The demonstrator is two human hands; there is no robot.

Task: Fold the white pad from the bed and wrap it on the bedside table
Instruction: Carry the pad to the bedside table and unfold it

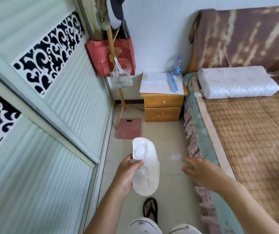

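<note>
While the left hand (127, 174) pinches the white pad (146, 168) up over the floor, the right hand (201, 171) hangs beside the bed (246, 129) edge, fingers spread and holding nothing. Farther off, the bedside table (163, 102) has white paper (154, 82) on top.

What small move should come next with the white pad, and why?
Probably bring the right hand to the white pad to begin folding: only the left hand grips it, the pad is mostly unfolded, and the bedside table stands further ahead.
</note>
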